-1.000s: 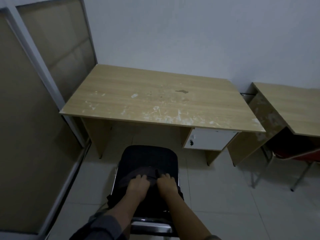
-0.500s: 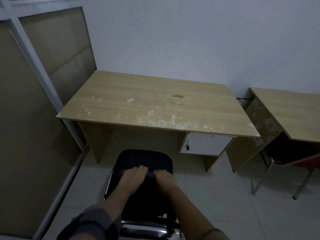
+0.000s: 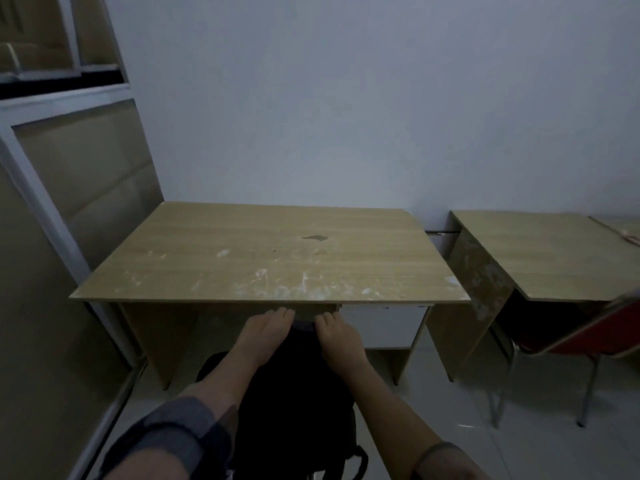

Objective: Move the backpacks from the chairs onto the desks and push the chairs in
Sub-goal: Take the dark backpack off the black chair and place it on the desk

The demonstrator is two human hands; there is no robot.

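Observation:
A black backpack (image 3: 294, 403) hangs in front of me, just below the front edge of the wooden desk (image 3: 270, 258). My left hand (image 3: 263, 336) and my right hand (image 3: 337, 339) both grip its top, side by side. The desk top is bare and streaked with white marks. A dark rounded shape, probably the black chair (image 3: 211, 367), shows behind the backpack at lower left; most of it is hidden.
A second wooden desk (image 3: 547, 258) stands to the right with a red chair (image 3: 588, 337) partly under it. A framed partition wall (image 3: 52, 237) runs along the left. A white drawer front (image 3: 384, 323) sits under the first desk's right side. The floor is pale tile.
Both hands have lifted the backpack up from the chair seat toward the desk's front edge. The view has tilted up and moved closer to the desk.

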